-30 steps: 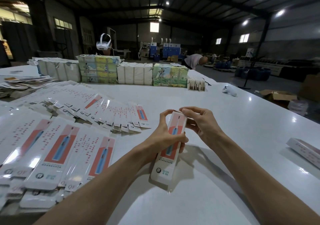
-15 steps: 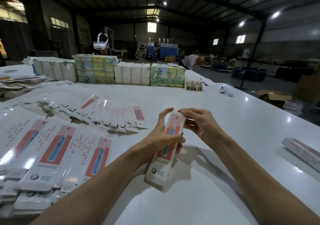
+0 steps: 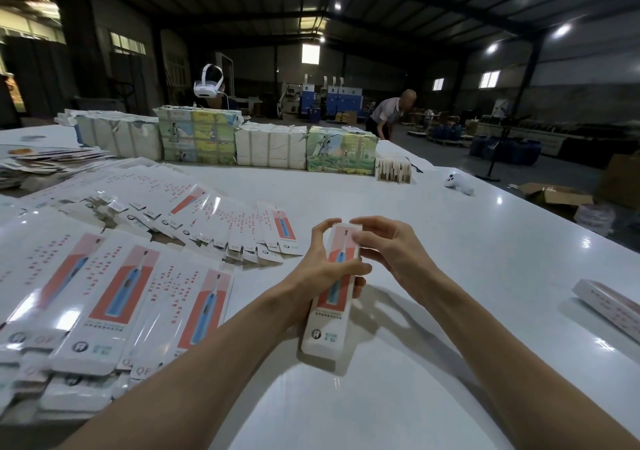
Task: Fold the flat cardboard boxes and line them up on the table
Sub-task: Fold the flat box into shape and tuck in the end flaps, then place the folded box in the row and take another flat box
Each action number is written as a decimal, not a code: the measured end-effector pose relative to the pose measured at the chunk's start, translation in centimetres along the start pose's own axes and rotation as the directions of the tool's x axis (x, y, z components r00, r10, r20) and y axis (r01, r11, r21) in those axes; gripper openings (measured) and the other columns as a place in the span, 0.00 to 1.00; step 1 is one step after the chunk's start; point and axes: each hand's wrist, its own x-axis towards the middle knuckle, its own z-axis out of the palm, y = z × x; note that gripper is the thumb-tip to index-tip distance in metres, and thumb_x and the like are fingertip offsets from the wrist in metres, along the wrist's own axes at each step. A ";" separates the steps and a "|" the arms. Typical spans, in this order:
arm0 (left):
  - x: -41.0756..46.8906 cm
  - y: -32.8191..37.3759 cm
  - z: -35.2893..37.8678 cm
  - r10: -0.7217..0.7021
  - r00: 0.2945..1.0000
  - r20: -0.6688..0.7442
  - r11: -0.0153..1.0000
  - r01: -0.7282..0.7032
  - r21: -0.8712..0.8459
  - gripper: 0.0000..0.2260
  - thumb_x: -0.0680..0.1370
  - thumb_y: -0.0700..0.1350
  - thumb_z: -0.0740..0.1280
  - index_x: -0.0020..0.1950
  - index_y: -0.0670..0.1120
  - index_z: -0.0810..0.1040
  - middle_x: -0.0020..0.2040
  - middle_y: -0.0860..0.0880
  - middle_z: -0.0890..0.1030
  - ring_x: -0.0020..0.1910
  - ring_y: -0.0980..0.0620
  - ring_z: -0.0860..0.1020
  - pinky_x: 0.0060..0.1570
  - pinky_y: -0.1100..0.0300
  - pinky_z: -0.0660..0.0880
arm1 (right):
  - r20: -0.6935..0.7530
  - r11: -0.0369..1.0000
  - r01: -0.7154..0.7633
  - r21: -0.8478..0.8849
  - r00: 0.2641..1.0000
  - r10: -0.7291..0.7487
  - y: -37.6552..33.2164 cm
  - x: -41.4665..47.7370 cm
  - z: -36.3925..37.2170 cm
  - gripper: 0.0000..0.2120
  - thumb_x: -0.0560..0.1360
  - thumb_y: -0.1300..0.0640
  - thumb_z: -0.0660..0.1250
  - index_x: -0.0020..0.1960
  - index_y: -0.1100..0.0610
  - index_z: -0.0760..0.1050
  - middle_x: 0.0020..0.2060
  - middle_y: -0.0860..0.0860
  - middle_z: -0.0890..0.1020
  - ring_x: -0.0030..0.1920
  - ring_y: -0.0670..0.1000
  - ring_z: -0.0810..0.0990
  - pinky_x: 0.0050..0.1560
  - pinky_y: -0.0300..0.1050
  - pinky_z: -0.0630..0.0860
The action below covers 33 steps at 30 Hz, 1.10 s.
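Observation:
A long white toothbrush box (image 3: 329,325) with a red panel and a blue brush print stands tilted on the white table (image 3: 450,276), its lower end near me. My left hand (image 3: 322,269) grips its middle from the left, thumb across the front. My right hand (image 3: 384,245) pinches the box's top end with curled fingers. Flat unfolded boxes (image 3: 114,297) of the same print lie fanned out in overlapping rows on the left. One folded box (image 3: 609,304) lies at the right edge.
Bundled stacks of white and green printed cartons (image 3: 263,144) line the far side of the table. A white controller (image 3: 459,183) lies at the far right. Two people (image 3: 391,110) are behind the table. Open cardboard boxes (image 3: 554,196) sit on the floor to the right.
The box's near end has swung slightly toward me and it stands a bit more upright. My right fingers have curled further over the top end. My left hand keeps its grip.

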 end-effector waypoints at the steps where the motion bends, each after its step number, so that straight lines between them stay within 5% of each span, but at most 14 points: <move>1: -0.1 0.0 0.1 -0.011 1.000 0.007 1.000 0.011 -0.007 0.41 0.75 0.42 0.79 0.74 0.65 0.57 0.57 0.33 0.81 0.42 0.42 0.86 0.45 0.48 0.84 | 0.010 1.000 -0.012 0.007 1.000 0.012 0.0 -0.1 -0.2 0.12 0.79 0.62 0.74 0.62 0.63 0.82 0.55 0.60 0.87 0.56 0.59 0.87 0.56 0.51 0.85; 7: 0.1 -0.2 0.4 -0.028 1.000 -0.003 0.995 0.028 -0.095 0.40 0.75 0.46 0.80 0.74 0.66 0.57 0.57 0.36 0.82 0.42 0.43 0.87 0.42 0.52 0.84 | 0.032 0.999 -0.034 0.029 0.999 0.033 0.0 -0.4 -0.2 0.13 0.82 0.61 0.70 0.65 0.64 0.80 0.56 0.59 0.87 0.57 0.58 0.87 0.54 0.47 0.85; 10: 0.3 -0.1 1.2 -0.041 0.998 -0.050 0.955 0.024 -0.297 0.39 0.73 0.53 0.79 0.76 0.63 0.58 0.60 0.37 0.81 0.48 0.40 0.86 0.52 0.39 0.84 | -0.001 0.968 0.055 -0.245 0.998 -0.057 0.4 -0.4 0.9 0.19 0.85 0.55 0.66 0.74 0.57 0.73 0.61 0.50 0.83 0.60 0.54 0.85 0.55 0.45 0.85; 12: 0.4 0.1 1.6 -0.037 0.995 -0.088 0.892 -0.007 -0.452 0.36 0.76 0.55 0.76 0.78 0.57 0.60 0.60 0.36 0.81 0.53 0.38 0.85 0.60 0.34 0.80 | 0.032 0.875 0.149 -0.460 0.988 -0.152 0.8 -0.5 1.3 0.22 0.85 0.51 0.65 0.78 0.51 0.67 0.65 0.47 0.77 0.60 0.49 0.84 0.52 0.43 0.85; 16: 0.1 0.9 1.8 -0.022 0.991 -0.128 0.771 -0.065 -0.634 0.29 0.83 0.53 0.68 0.81 0.48 0.62 0.72 0.32 0.74 0.67 0.31 0.79 0.65 0.29 0.74 | 0.153 0.690 0.268 -0.672 0.962 -0.225 1.0 -0.8 1.5 0.20 0.85 0.45 0.64 0.74 0.52 0.72 0.69 0.49 0.75 0.65 0.49 0.80 0.60 0.43 0.81; 21: 0.1 1.3 0.9 -0.051 0.995 -0.089 0.724 -0.025 -0.689 0.32 0.82 0.61 0.66 0.77 0.40 0.69 0.72 0.29 0.73 0.68 0.32 0.78 0.65 0.38 0.78 | 0.234 0.413 0.231 -0.881 0.971 -0.044 0.2 -1.6 2.8 0.46 0.76 0.23 0.56 0.85 0.48 0.51 0.71 0.47 0.66 0.65 0.48 0.73 0.59 0.45 0.78; 25: -0.1 1.1 0.3 -0.015 0.998 0.064 0.787 0.052 -0.615 0.25 0.81 0.65 0.64 0.63 0.45 0.84 0.59 0.40 0.85 0.58 0.43 0.85 0.56 0.46 0.83 | 0.186 0.379 0.204 -0.903 0.979 -0.083 -0.2 -3.3 2.3 0.33 0.84 0.42 0.63 0.82 0.54 0.55 0.70 0.53 0.66 0.63 0.53 0.75 0.60 0.44 0.74; 28: -0.1 0.5 1.2 -0.087 0.993 0.081 0.882 0.114 -0.457 0.22 0.83 0.62 0.65 0.70 0.50 0.75 0.62 0.42 0.85 0.59 0.43 0.86 0.56 0.49 0.83 | 0.132 0.359 0.160 -0.919 0.986 -0.102 -0.5 -5.5 -0.1 0.24 0.85 0.48 0.64 0.76 0.53 0.61 0.68 0.53 0.71 0.54 0.52 0.77 0.53 0.45 0.75; 33: -0.5 0.4 1.7 -0.076 0.997 0.031 0.945 0.081 -0.317 0.21 0.84 0.47 0.69 0.75 0.53 0.66 0.66 0.39 0.76 0.53 0.40 0.87 0.54 0.55 0.84 | -0.114 0.309 -0.104 -0.945 0.993 -0.016 -1.8 -8.3 -7.3 0.21 0.80 0.48 0.72 0.68 0.52 0.68 0.65 0.54 0.78 0.56 0.56 0.82 0.56 0.55 0.83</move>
